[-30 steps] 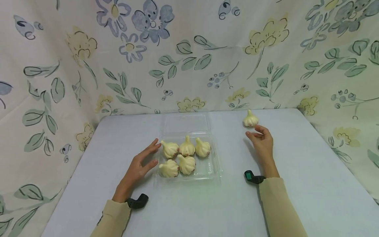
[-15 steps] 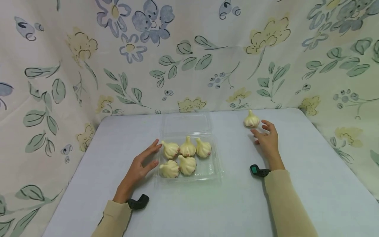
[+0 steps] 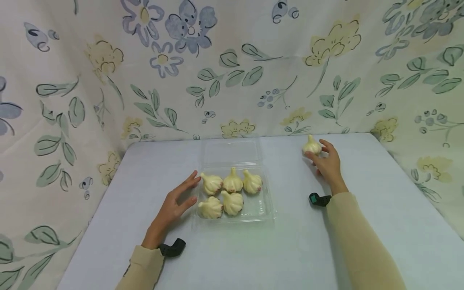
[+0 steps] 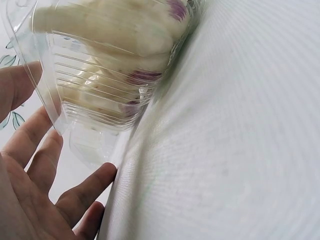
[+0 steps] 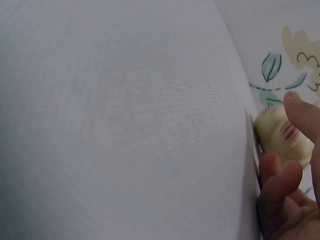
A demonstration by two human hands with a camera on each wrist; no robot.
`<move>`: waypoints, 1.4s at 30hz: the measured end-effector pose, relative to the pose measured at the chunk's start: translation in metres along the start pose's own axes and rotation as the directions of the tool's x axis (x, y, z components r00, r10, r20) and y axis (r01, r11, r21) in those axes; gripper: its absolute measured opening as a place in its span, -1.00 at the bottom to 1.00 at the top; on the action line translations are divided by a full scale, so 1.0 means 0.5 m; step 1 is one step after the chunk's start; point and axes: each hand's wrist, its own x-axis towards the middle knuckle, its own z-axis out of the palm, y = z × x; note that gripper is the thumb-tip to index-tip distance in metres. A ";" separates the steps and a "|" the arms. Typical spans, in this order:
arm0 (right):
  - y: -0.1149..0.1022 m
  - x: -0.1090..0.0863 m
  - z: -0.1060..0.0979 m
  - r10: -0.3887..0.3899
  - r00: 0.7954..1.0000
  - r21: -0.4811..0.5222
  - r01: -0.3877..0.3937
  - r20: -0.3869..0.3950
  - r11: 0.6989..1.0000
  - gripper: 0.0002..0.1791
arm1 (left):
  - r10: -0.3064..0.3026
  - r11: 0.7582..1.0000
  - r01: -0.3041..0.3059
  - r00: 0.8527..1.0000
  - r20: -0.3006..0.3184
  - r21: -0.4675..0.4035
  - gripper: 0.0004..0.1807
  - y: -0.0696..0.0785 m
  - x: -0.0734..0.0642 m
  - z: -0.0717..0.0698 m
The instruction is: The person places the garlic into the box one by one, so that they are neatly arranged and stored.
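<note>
In the head view a clear plastic clamshell box (image 3: 267,201) lies with its lid laid back, holding several pale garlic bulbs (image 3: 233,202). My left hand (image 3: 174,207) is at the box's left side with fingers spread. Its fingertips meet the ribbed clear wall (image 4: 95,90) in the left wrist view. Far right, a single garlic bulb (image 3: 311,145) sits near the table's back edge. My right hand (image 3: 328,163) has its thumb across the bulb's front and its fingers at the right side. The right wrist view shows the bulb's purple-streaked base (image 5: 277,132) between thumb and curled fingers.
The clear lid (image 3: 232,151) lies flat behind the box. A white-covered table (image 3: 253,257) carries everything, and a floral curtain (image 3: 224,100) hangs right along its back edge and both sides. Each wrist wears a small black camera (image 3: 173,247).
My right hand has moved right and then forward around the lone garlic bulb, its thumb now over the bulb. My left hand stays at the box. The head view has shifted slightly.
</note>
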 end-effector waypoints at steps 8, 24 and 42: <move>0.000 0.010 -0.003 -0.021 1.000 -0.055 0.022 0.019 0.998 -0.07 | -0.002 1.000 0.002 1.000 0.003 -0.006 -0.36 -0.005 0.000 0.007; -0.007 -0.015 0.004 -0.026 1.000 0.002 0.026 0.006 1.000 -0.10 | -0.003 1.000 0.003 1.000 -0.001 0.019 -0.36 0.000 0.000 0.000; -0.013 -0.060 0.027 -0.153 0.984 0.080 0.146 0.089 0.986 -0.18 | -0.009 1.000 0.009 1.000 0.003 0.001 -0.37 -0.002 -0.001 -0.001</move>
